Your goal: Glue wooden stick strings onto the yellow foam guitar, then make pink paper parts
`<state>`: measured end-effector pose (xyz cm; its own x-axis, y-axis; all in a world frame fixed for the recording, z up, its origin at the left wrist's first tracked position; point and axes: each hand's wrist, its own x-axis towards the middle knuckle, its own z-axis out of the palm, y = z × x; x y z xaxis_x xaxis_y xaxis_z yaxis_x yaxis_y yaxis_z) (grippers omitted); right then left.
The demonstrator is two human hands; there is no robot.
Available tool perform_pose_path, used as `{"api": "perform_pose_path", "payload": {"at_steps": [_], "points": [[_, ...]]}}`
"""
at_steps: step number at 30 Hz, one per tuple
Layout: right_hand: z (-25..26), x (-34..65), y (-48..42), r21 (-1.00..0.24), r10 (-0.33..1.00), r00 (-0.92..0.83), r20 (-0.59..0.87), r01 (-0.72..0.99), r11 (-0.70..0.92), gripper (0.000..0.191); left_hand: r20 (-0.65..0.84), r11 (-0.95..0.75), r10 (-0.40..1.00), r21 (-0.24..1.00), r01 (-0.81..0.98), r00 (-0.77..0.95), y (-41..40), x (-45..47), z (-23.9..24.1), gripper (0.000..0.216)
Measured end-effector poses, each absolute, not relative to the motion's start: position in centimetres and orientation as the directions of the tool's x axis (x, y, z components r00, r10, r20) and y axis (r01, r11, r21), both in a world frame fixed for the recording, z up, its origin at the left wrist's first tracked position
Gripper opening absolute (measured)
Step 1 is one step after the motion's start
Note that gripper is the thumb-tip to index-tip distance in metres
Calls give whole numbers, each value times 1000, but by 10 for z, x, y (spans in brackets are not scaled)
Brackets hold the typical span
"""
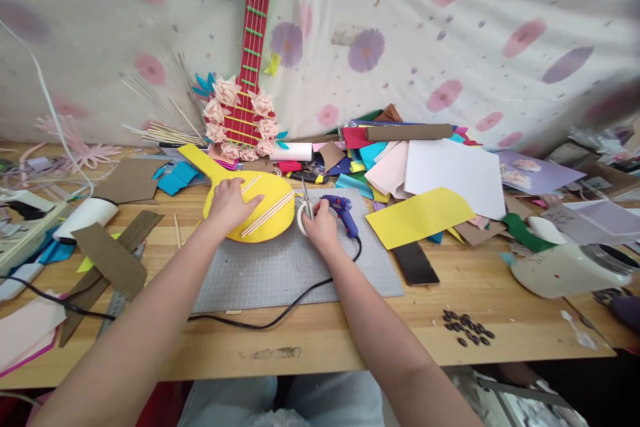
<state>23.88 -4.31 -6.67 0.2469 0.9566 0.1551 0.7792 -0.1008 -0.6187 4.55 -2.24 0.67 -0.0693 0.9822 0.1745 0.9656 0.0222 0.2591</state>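
My left hand (pixel 229 203) lies flat, fingers spread, on a yellow guitar-shaped foam cutout (pixel 260 210) that carries two pairs of thin wooden sticks (pixel 267 213). My right hand (pixel 320 227) is closed around scissors (pixel 306 203), blades pointing up beside the cutout's right edge. A ring of white tape (pixel 301 217) sits just left of that hand. A blue glue gun (pixel 343 210) lies on the grey cutting mat (pixel 280 267) right behind my right hand, its black cord (pixel 280 317) trailing toward me.
A red paper guitar with pink flowers (pixel 245 100) leans on the floral cloth backdrop. Coloured foam and paper sheets (pixel 430 173) pile at the back right, with a yellow sheet (pixel 417 217), a black phone (pixel 415 263), a white jar (pixel 570 267) and dark seeds (pixel 467 328). Brown strips (pixel 113 257) lie left.
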Motion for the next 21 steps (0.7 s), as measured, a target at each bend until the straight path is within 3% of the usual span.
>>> {"api": "perform_pose_path", "payload": {"at_steps": [5,15,21], "points": [[-68,236,-44,-676,961,238,144,732,-79,26,15,-39,999,139,990,38,-19,62,-1,87],[-69,236,-46,-715,959,250,135,694,-80,26,35,35,999,21,999,-36,3,60,4,54],[-69,238,-47,-771,950,287,122,630,-92,26,3,78,997,18,997,-78,14,58,-3,40]]}}
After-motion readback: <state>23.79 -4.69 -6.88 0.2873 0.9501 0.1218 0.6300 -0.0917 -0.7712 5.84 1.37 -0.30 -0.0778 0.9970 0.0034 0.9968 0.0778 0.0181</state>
